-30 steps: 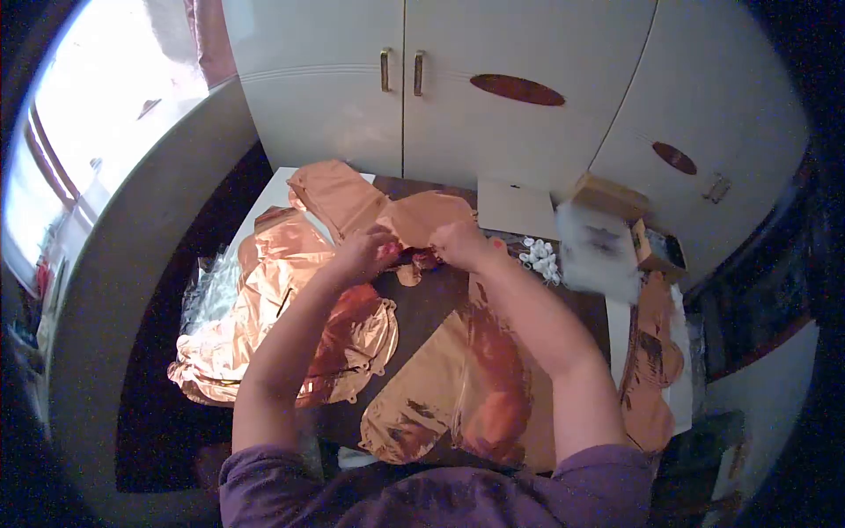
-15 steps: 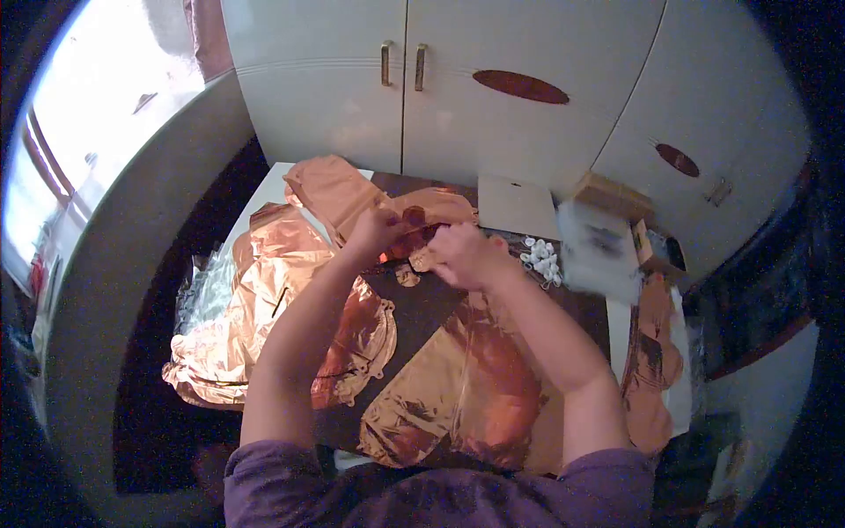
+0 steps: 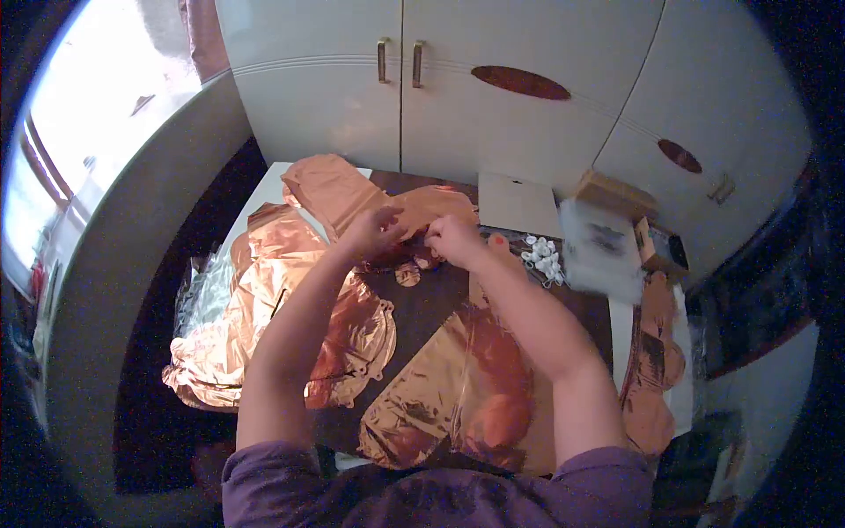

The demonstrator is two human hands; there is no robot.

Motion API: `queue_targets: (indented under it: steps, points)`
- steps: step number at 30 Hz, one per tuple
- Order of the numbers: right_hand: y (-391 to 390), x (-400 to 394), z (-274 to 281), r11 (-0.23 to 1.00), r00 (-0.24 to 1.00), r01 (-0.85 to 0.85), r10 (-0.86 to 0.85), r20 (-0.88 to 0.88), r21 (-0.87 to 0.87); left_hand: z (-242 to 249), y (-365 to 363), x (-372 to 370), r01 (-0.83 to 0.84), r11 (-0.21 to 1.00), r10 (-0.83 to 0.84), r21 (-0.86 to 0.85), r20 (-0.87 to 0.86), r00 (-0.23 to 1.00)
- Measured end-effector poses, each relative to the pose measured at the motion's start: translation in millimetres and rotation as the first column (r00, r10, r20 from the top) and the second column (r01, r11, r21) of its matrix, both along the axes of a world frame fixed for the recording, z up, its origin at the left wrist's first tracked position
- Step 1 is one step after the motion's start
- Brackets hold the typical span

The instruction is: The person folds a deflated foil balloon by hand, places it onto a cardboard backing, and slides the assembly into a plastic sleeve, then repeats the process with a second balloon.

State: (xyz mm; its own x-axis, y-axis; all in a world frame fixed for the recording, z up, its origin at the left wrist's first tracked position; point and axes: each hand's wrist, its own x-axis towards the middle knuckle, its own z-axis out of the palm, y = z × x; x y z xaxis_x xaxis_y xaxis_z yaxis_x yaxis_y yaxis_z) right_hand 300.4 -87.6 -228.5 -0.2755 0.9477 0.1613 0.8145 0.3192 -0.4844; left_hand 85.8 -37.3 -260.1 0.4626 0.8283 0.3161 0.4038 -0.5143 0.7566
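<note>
Rose-gold foil balloons lie flat over the dark tabletop (image 3: 414, 330). At the far side, my left hand (image 3: 375, 232) is over the near edge of one foil balloon (image 3: 431, 204), its fingers apart. Just to its right, my right hand (image 3: 456, 240) has its fingers pinched together at that balloon's edge. The pinched part is mostly hidden by the fingers. A small round foil piece (image 3: 407, 275) lies below the hands. Nearest my body is a large folded foil balloon (image 3: 422, 383), and a crumpled pile of foil balloons (image 3: 282, 251) lies under my left forearm.
Small white pieces (image 3: 543, 260) sit in a cluster right of my right hand. Behind them are a flat pale board (image 3: 518, 204), a clear plastic bag (image 3: 601, 251) and a cardboard box (image 3: 613, 195). More foil (image 3: 653, 370) lies along the right edge. White cabinet doors (image 3: 317, 106) stand behind the table.
My hands have moved apart slightly, and the left fingers have loosened. The small foil piece that was by my right fingers is now lower or hidden. The balloons around stay put.
</note>
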Motion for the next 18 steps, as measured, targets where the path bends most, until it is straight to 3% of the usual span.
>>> queue_targets:
  steps: [3, 6, 8, 9, 11, 12, 14, 15, 17, 18]
  points:
    - [9.9, -5.6, 16.1, 0.996, 0.996, 0.064, -0.06, -0.07, 0.058, 11.6, -10.4, -9.1, -0.022, 0.998, 0.019, -0.066, -0.045, 0.999]
    - [11.6, -12.6, 32.2, 0.986, 0.996, 0.066, -0.056, -0.068, 0.154, 27.8, -17.4, -10.0, 0.076, 0.997, -0.075, -0.008, -0.285, 0.955]
    - [7.4, -24.5, 35.5, 0.94, 0.989, 0.127, -0.096, -0.111, 0.318, 19.5, -8.6, -6.6, -0.049, 0.992, 0.088, 0.115, -0.359, 0.929]
    - [6.5, -24.3, 30.5, 0.851, 0.996, 0.08, -0.091, -0.004, 0.518, 13.9, -1.5, -3.2, -0.106, 0.978, 0.17, 0.181, -0.386, 0.907]
    - [3.3, -23.3, 10.8, 0.568, 0.969, -0.086, -0.143, 0.201, 0.819, 0.6, 16.6, 0.7, -0.142, 0.974, 0.182, 0.176, -0.234, 0.955]
    - [-1.1, -23.9, 2.9, 0.671, 0.962, -0.117, -0.108, 0.253, 0.732, -1.9, 23.5, 0.2, -0.162, 0.972, 0.189, 0.17, -0.157, 0.969]
    - [-10.8, -24.4, -12.8, 0.842, 0.941, -0.165, -0.021, 0.338, 0.513, 3.2, 35.7, -4.1, -0.216, 0.956, 0.253, 0.199, -0.182, 0.95]
    - [-10.5, -23.6, -18.1, 0.915, 0.91, -0.076, -0.099, 0.402, 0.396, 8.2, 43.5, -6.5, -0.239, 0.947, 0.282, 0.216, -0.196, 0.939]
    - [-13.5, -22.8, -20.3, 0.957, 0.939, 0.105, -0.185, 0.291, 0.269, 90.7, 20.4, -26.7, -0.269, 0.799, 0.548, 0.538, -0.467, 0.694]
    - [-14.9, -22.7, -21.3, 0.963, 0.943, 0.187, -0.231, 0.241, 0.193, 79.9, 55.2, -43.4, -0.371, 0.835, 0.487, 0.407, -0.232, 0.842]
